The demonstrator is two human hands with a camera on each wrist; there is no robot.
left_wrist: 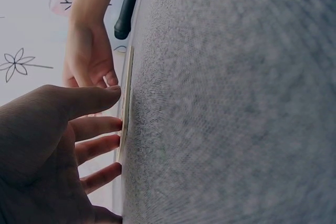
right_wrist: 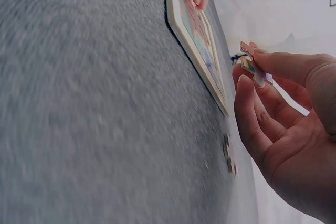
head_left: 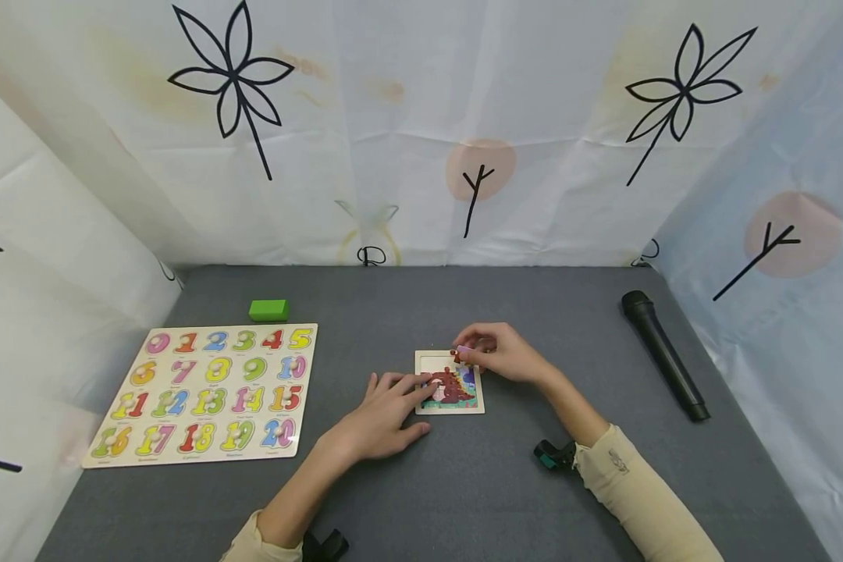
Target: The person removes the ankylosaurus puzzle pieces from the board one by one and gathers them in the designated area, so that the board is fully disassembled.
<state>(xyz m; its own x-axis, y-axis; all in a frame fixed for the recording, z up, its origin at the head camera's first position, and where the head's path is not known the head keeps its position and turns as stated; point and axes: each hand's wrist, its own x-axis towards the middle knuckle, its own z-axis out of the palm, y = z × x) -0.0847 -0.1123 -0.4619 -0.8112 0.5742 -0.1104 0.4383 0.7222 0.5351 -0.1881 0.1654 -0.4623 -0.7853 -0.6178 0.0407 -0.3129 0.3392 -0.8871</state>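
A small wooden jigsaw puzzle [head_left: 449,410] with a pale frame lies flat on the grey table. Its lower part holds a picture in reds, blues and greens; the upper part shows bare pale board. My left hand [head_left: 382,420] rests over its left side, fingers extended, fingertips touching it. Above its upper right corner, my right hand [head_left: 506,351] pinches a colourful puzzle piece [right_wrist: 256,72] between thumb and fingers. A thin white strip [right_wrist: 290,98] also shows beside those fingers in the right wrist view; what it is I cannot tell. Another loose piece [right_wrist: 230,156] lies on the table beyond the puzzle.
At the left lies a number puzzle board [head_left: 200,382], with a green block [head_left: 268,311] behind it. A black microphone [head_left: 663,355] lies at the right. White patterned cloth [head_left: 421,101] encloses the table's back and sides.
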